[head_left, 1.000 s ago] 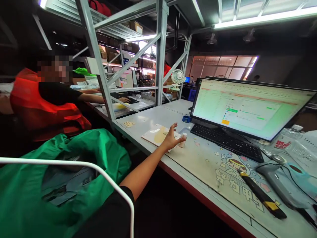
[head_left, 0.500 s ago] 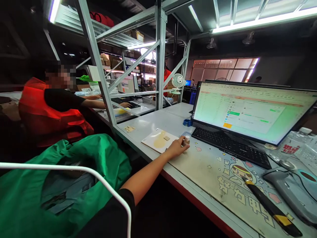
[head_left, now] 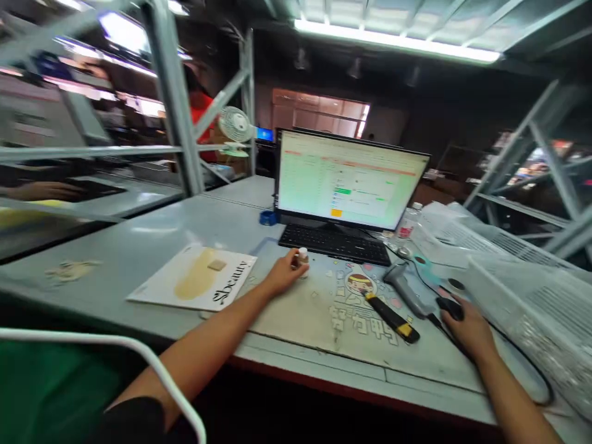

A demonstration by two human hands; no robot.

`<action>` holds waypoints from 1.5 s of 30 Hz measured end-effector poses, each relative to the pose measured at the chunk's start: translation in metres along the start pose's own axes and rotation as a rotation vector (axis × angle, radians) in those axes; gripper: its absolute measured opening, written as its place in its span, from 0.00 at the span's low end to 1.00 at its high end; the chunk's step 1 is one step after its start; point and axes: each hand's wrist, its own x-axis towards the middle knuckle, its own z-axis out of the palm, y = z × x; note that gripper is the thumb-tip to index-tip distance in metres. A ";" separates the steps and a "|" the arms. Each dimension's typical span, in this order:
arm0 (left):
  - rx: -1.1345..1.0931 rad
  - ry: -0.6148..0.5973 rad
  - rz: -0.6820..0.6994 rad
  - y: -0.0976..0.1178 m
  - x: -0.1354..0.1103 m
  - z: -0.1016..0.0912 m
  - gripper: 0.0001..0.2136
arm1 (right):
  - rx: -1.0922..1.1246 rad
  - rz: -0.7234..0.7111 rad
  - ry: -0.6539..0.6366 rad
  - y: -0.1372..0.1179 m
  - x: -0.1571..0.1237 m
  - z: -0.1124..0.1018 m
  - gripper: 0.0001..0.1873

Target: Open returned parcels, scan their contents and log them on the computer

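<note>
My left hand [head_left: 283,275] is closed around a small bottle with a white cap [head_left: 303,254], low over the printed desk mat [head_left: 296,320]. To its left lies a flat white card with a yellow blotch and the word "beauty" [head_left: 238,271], a small beige square [head_left: 216,265] on top of it. My right hand [head_left: 469,327] rests on a black computer mouse [head_left: 449,308] at the right of the mat. Between the hands lie a yellow and black box cutter [head_left: 393,317] and a grey barcode scanner [head_left: 407,290].
Behind the mat stand a black keyboard [head_left: 333,242] and a lit monitor [head_left: 346,179]. A blue tape roll [head_left: 267,217] sits left of the keyboard. White plastic baskets [head_left: 531,314] line the right side. Metal rack posts [head_left: 173,98] rise at the left, with a co-worker's hand [head_left: 50,190] beyond.
The view has swung right, bringing my right hand on the mouse and the baskets into sight. My left hand still holds the bottle. The seated co-worker has mostly left the picture.
</note>
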 end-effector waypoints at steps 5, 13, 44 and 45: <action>-0.018 -0.065 -0.016 -0.015 0.004 -0.002 0.24 | -0.038 0.072 -0.036 0.007 -0.016 -0.022 0.37; 0.013 -0.108 -0.022 -0.008 0.002 -0.002 0.24 | -0.124 0.082 -0.026 0.004 -0.016 -0.016 0.35; 0.009 -0.085 -0.039 -0.013 0.001 0.001 0.27 | -0.250 0.274 -0.095 -0.025 -0.021 -0.035 0.28; 0.009 -0.085 -0.038 -0.014 0.001 0.001 0.27 | -0.253 0.276 -0.099 -0.025 -0.021 -0.035 0.28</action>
